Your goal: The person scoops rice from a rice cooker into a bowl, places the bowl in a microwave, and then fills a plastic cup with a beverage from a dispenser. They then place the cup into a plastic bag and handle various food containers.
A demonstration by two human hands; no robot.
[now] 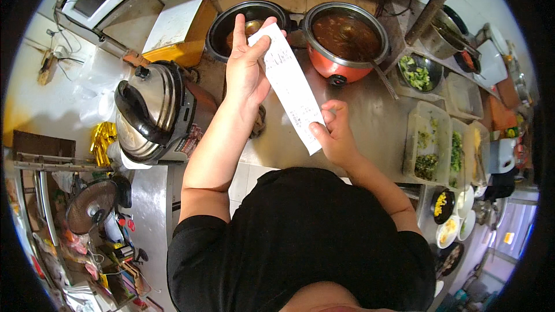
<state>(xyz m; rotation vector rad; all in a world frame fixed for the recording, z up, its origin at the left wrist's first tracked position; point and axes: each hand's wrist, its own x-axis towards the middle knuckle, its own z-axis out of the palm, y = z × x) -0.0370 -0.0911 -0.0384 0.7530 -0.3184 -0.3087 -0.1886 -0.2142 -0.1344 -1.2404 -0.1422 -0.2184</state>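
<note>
A long white paper slip (288, 89) with printing on it is stretched between my two hands over the steel counter. My left hand (250, 63) pinches its upper end between thumb and fingers, other fingers spread. Its lower end is gripped by my right hand (336, 132), thumb on top. Behind the slip stands a red electric cooker (338, 69) filled with brown broth, a metal handle leaning out over its rim. Beside it, a dark pot (217, 39) also holds liquid and is partly covered by my left hand.
At left is a pressure cooker (143, 117) with a black handle. On the right, plastic tubs (427, 138) hold chopped greens, near a black bowl (418, 71) of cut vegetables. A yellow box (177, 26) stands at the back under a shelf. Further left is a fan (93, 206).
</note>
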